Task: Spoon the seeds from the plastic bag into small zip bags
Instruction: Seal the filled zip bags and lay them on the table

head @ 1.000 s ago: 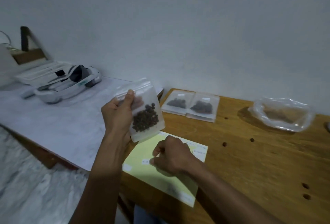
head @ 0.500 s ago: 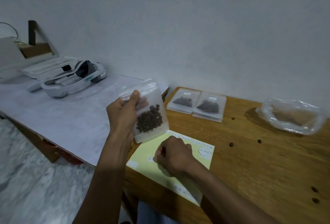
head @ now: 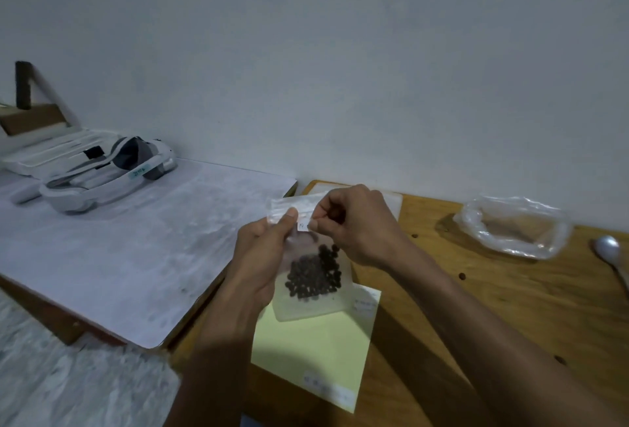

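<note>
The brown wooden tabletop (head: 510, 307) filled the lower right of the frame, with the crumpled clear plastic bag (head: 515, 225) at the right edge near a metal spoon (head: 609, 251). At centre, above a pale yellow paper sheet (head: 316, 348), hung the small clear zip bag (head: 308, 304), its dark round seeds (head: 313, 276) pooled low. It looked light, limp and slick, best taken by the stiffer zip strip. The left hand (head: 262, 256) held its left edge, thumb over the top. The right hand (head: 354, 225) pinched a small white label (head: 303, 225) at the upper front.
</note>
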`<state>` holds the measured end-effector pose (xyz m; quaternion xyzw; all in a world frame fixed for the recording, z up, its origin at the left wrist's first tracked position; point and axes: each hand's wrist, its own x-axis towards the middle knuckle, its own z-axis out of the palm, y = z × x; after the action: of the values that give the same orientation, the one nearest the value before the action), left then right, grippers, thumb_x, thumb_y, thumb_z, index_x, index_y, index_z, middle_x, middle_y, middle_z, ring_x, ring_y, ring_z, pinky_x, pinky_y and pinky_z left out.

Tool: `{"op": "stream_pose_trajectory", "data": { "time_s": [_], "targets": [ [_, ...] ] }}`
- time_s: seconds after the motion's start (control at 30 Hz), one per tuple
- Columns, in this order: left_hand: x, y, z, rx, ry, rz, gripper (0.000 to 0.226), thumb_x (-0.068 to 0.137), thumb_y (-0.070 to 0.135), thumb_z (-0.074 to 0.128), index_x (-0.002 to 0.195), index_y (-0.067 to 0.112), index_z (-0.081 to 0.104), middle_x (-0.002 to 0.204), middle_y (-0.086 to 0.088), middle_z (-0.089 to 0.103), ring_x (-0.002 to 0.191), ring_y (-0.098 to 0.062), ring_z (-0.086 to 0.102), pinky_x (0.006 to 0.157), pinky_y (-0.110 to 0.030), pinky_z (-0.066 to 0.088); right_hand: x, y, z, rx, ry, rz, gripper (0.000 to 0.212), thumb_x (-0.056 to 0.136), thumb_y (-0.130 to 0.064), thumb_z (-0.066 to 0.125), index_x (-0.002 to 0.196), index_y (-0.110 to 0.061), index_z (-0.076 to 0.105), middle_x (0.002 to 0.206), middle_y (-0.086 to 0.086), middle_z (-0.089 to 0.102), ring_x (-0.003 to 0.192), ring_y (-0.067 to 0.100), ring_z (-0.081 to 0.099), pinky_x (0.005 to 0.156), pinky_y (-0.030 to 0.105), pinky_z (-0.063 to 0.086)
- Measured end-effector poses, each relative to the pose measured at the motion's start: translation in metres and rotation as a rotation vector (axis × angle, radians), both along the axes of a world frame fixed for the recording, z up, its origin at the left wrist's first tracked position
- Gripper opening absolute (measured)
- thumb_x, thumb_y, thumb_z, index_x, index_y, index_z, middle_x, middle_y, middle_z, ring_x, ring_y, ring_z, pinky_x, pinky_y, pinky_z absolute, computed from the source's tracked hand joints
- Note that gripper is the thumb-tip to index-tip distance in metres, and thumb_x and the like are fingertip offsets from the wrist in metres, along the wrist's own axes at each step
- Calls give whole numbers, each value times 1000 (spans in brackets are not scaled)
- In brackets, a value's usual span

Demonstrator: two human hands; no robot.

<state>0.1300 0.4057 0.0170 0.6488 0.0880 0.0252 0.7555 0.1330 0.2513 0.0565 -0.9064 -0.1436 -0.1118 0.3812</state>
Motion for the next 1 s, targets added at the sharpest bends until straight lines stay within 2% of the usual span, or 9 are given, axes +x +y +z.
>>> {"op": "stream_pose_trajectory", "data": {
  "time_s": [0.1, 0.23, 0.37, 0.47, 0.57, 0.7, 0.77, 0.9, 1.0],
  "targets": [
    [1, -11, 0, 12, -6, -35, 28, 96, 26, 67, 96, -1, 75, 91, -20, 78, 88, -35, 76, 92, -55, 58, 2, -5, -6, -54, 3, -37, 6, 87, -19, 77, 81, -19, 76, 76, -12, 70, 72, 2, 63, 76, 33, 59],
    [0, -17, 0, 39, -16, -71, 15, 93, 17, 70, 96, 4, 78, 94, -18, 79, 92, -35, 76, 94, -57, 57, 3, -9, -13, -74, -34, -76, 8, 86, -19, 75, 79, -20, 74, 77, -11, 70, 76, 8, 65, 76, 40, 59],
    [-1, -19, -2, 79, -58, -31, 16, 88, 7, 74, 102, 3, 77, 95, -14, 79, 91, -31, 77, 90, -53, 60, 3, -8, -19, -27, -58, -147, 12, 81, -24, 78, 73, -21, 69, 74, -10, 67, 74, 11, 64, 71, 42, 59],
    [0, -19, -4, 134, -87, 8, 17, 87, 9, 76, 104, 9, 77, 93, -6, 80, 89, -24, 77, 86, -47, 62, 4, -10, -24, 143, -9, -237, 25, 73, -34, 87, 70, -24, 64, 70, -10, 64, 70, 10, 61, 64, 38, 57],
    [0, -18, -4, 167, -110, 7, 18, 87, 10, 76, 105, 11, 76, 93, -2, 81, 90, -20, 77, 83, -40, 62, 2, -11, -33, 302, 20, -285, 32, 67, -38, 90, 75, -24, 62, 73, -10, 58, 66, 6, 51, 57, 30, 45],
    [4, -19, -10, 121, -65, 16, 17, 83, 10, 80, 99, 10, 76, 91, -7, 80, 89, -28, 78, 85, -47, 61, 0, -10, -48, 370, 5, -340, 33, 69, -42, 88, 82, -28, 61, 102, -7, 55, 93, 8, 53, 73, 26, 49],
    [11, -21, -11, 84, -39, 64, 18, 82, 7, 80, 100, 9, 77, 91, -8, 80, 88, -31, 77, 83, -48, 61, -3, -12, -55, 377, 5, -304, 27, 76, -37, 84, 90, -30, 62, 104, -10, 55, 91, 5, 55, 75, 25, 52],
    [30, -17, -10, 33, -40, 171, 19, 80, 5, 82, 98, 6, 77, 87, -10, 79, 78, -25, 76, 64, -32, 59, -13, -17, -71, 390, 101, -134, 19, 92, -22, 69, 111, -26, 63, 102, -11, 61, 86, 1, 61, 65, 16, 55],
    [44, -10, -8, 76, -64, 137, 29, 77, 13, 86, 103, 6, 75, 96, -13, 78, 87, -29, 74, 76, -39, 61, -9, -20, -77, 471, 131, -78, 19, 94, -16, 67, 112, -22, 67, 100, -10, 65, 88, 2, 64, 70, 18, 58]
  ]
}}
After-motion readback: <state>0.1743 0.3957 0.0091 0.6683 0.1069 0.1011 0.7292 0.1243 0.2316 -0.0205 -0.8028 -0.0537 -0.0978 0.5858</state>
